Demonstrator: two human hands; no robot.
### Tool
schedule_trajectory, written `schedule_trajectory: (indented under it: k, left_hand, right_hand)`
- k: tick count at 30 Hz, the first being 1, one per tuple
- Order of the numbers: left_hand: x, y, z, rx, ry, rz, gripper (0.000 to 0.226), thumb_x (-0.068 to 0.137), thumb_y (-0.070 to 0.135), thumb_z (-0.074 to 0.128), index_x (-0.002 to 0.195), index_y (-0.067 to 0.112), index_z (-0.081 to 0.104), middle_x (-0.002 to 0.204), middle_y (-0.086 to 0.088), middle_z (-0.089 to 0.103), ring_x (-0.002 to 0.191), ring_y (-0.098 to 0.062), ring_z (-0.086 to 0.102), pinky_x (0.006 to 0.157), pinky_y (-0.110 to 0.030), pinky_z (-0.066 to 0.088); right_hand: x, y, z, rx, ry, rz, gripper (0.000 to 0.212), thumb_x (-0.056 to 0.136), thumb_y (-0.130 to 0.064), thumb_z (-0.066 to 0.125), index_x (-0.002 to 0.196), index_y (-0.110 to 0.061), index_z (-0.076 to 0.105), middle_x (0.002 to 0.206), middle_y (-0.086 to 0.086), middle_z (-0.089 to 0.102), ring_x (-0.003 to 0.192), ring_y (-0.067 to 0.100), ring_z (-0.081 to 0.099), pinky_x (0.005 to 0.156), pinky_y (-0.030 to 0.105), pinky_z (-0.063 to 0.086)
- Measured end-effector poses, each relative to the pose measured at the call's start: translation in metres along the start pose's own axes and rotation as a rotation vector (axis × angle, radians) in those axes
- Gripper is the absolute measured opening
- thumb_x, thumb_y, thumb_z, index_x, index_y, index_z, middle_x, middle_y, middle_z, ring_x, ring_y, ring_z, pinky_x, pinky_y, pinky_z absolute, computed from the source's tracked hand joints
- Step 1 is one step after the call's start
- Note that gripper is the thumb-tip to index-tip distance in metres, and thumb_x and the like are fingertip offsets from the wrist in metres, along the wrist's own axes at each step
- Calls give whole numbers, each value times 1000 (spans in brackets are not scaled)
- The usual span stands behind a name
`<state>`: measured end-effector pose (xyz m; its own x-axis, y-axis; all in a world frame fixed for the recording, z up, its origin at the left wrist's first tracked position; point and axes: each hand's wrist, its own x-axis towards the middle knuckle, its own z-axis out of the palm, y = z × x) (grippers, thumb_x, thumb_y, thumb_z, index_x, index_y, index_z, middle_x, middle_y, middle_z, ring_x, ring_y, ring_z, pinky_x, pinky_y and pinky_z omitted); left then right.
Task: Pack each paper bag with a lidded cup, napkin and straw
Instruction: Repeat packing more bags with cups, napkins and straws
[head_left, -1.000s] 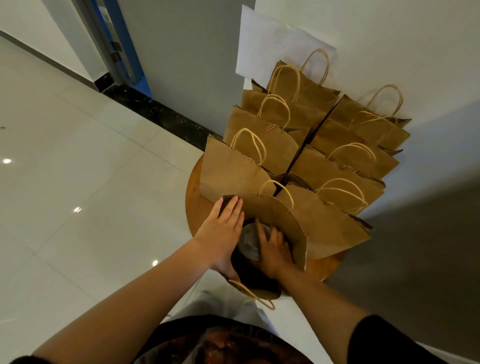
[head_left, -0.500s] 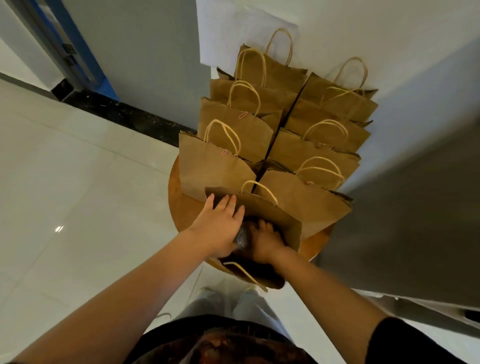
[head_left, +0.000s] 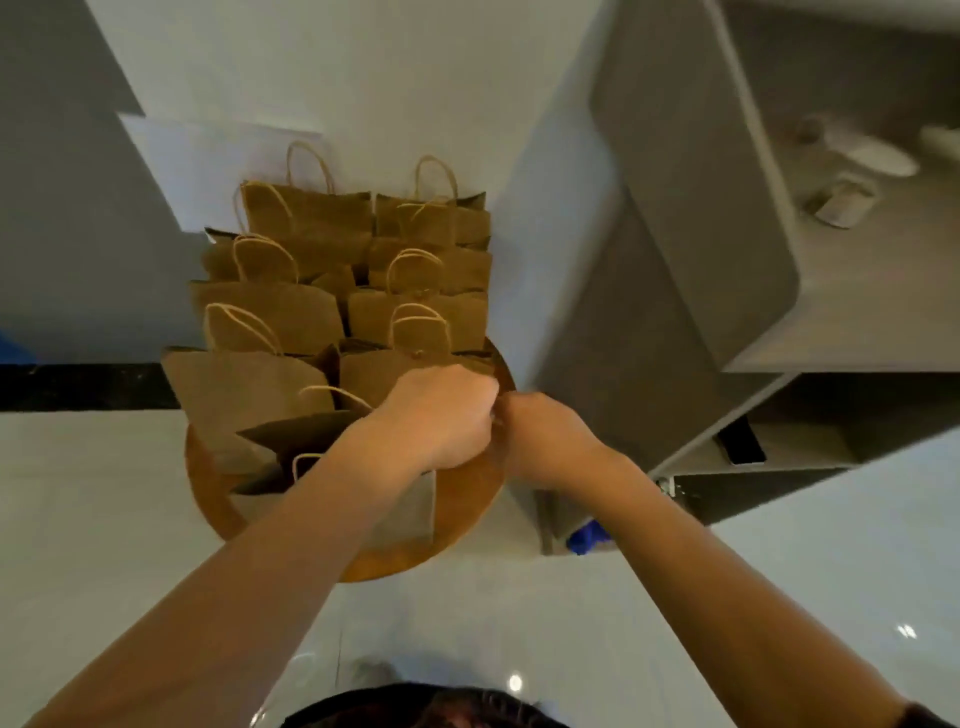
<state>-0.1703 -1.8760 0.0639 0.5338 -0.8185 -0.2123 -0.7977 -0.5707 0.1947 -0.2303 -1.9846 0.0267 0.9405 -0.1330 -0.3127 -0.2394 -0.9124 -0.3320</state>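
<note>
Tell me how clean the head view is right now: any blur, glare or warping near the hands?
Head view: motion blur softens both the left hand and right hand, so what they pinch can't be made out; bright glare spots dot the glossy floor; wide-angle warping bends the grey counter; the paper bags sit in dim, flat light on the round wooden table.

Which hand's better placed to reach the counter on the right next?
Probably right. The right hand sits nearest the grey counter; the left hand is over the open bag, farther away.
</note>
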Motion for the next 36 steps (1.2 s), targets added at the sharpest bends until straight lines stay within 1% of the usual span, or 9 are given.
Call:
schedule_trajectory:
  k: [2,5,7,10,15,18,24,31,36]
  left_hand:
    - [11,38,-9,29,29,45,21,99,22,33,105,19,53,97,-3,59,86,-22,56,68,-34,43]
    - [29,101,-17,58,78,110,23,98,25,36,105,13,54,110,-9,61,99,-29,57,71,-35,40]
    - [39,146,-22,40,98,157,26,97,26,38,109,16,59,110,-8,62,99,-28,57,72,-34,41]
    - [55,211,-28,15,139,219,25,96,26,39,105,19,61,104,-4,63,94,-25,57,77,-36,48]
    - [95,298,-42,-39,179,262,23,96,25,41,104,18,61,102,-3,62,90,-20,56,70,-32,43]
    - [123,338,-50,-29,188,283,23,97,24,41,106,17,61,102,-2,61,90,-20,56,71,-32,44]
    - [195,396,-60,-53,200,309,22,96,21,42,108,17,60,103,-3,61,90,-18,55,69,-28,40]
    - [309,442,-76,-34,258,306,23,94,24,44,107,19,63,108,-2,63,95,-21,57,71,-30,40]
    - [389,466,-91,-105,271,291,21,95,24,44,103,19,63,103,-2,64,88,-18,57,66,-27,38]
  right_hand:
    - [-31,25,-20,-2,78,39,23,92,-30,48,103,-14,61,96,3,63,85,21,60,76,35,51]
    - [-82,71,-44,-13,177,100,25,93,-28,45,109,-16,59,102,5,62,93,25,59,70,30,41]
    - [-119,103,-60,-2,208,156,23,92,-29,44,105,-18,60,99,3,62,92,24,59,71,31,44]
    - [-172,152,-85,38,259,231,24,93,-31,48,111,-20,59,102,-1,63,92,18,61,81,35,53]
    - [-227,232,-126,29,373,358,28,93,-34,51,112,-15,60,105,3,65,93,19,63,84,35,54]
    - [-243,274,-145,55,450,411,36,93,-35,53,123,-16,55,112,2,64,97,19,62,85,34,53]
    - [-246,355,-179,194,588,413,41,94,-31,52,132,-16,48,118,2,60,100,16,59,86,30,51]
    - [-197,459,-235,303,756,461,28,95,-30,49,118,-16,59,109,0,63,94,13,58,78,24,45]
    - [-157,529,-280,334,777,470,23,95,-29,51,111,-14,61,101,0,64,90,11,59,75,23,46]
